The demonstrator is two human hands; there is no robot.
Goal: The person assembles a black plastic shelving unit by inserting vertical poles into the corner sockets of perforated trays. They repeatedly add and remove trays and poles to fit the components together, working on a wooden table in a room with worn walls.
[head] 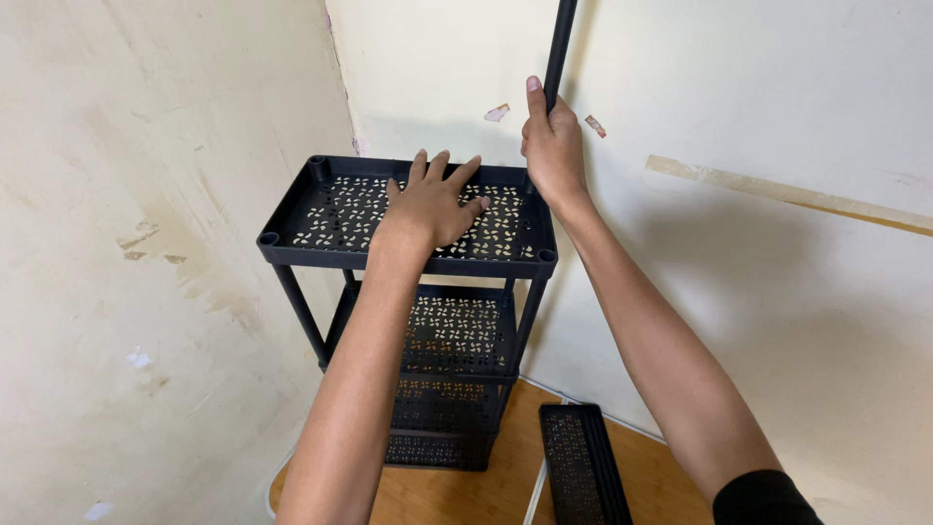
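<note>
Against the corner of two cream walls stands the black perforated plastic shelf rack (408, 282), three tiers showing. Your left hand (432, 206) lies flat, fingers spread wide, on the top tray (335, 209), holding nothing, just pressing. Your right hand (552, 146) has a closed grip round the thin black upright pole (560, 39), thumb straight up along it, at the tray's back right corner. Rack looks light, hollow plastic, fairly stiff but likely wobbly at the joints; the smooth pole could slip in a loose grip, so hold low near the corner socket and steady the tray by its solid rim, not the thin patterned mesh. Spare black perforated tray (583, 476) lies on the wooden floor (457, 496), just right of the rack's base, apart from it. Cream walls (146, 243) are scuffed, with chipped paint and a tan tape strip (777, 192) on the right one. Tight corner, little side room.
</note>
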